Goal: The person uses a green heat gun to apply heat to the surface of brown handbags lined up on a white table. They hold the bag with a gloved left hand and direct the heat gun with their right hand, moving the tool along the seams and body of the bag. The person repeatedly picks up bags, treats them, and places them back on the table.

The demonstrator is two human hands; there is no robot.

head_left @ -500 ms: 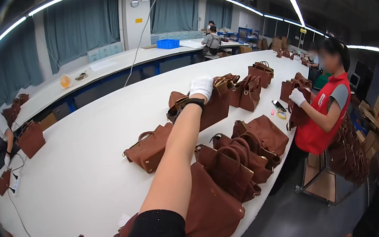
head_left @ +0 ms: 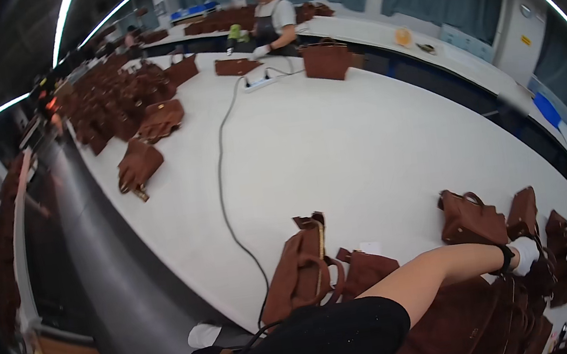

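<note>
My left hand point(head_left: 525, 255), in a white glove with a dark band at the wrist, reaches to the right edge of the cluster of bags. It is closed at the top of a brown handbag point(head_left: 541, 278); the fingertips are mostly hidden. Under my forearm lies a large brown leather bag point(head_left: 450, 323). Just beyond the arm a brown handbag point(head_left: 471, 219) rests on the white table point(head_left: 337, 149). Nearer me, a brown bag with a gold zip point(head_left: 299, 274) stands partly opened out, beside another brown piece point(head_left: 369, 270). My right hand is out of view.
A grey cable point(head_left: 222, 177) crosses the table to a white power strip point(head_left: 259, 83). Across the table, a co-worker point(head_left: 271, 19) stands by a green handheld tool point(head_left: 235, 36) and a flat brown piece point(head_left: 236, 66). Many brown bags point(head_left: 118, 102) crowd the far left.
The view has swung to the left, bringing the co-worker with the green tool in and losing the one in the red vest. My left hand now appears farther right and lower, still at the bags.
</note>
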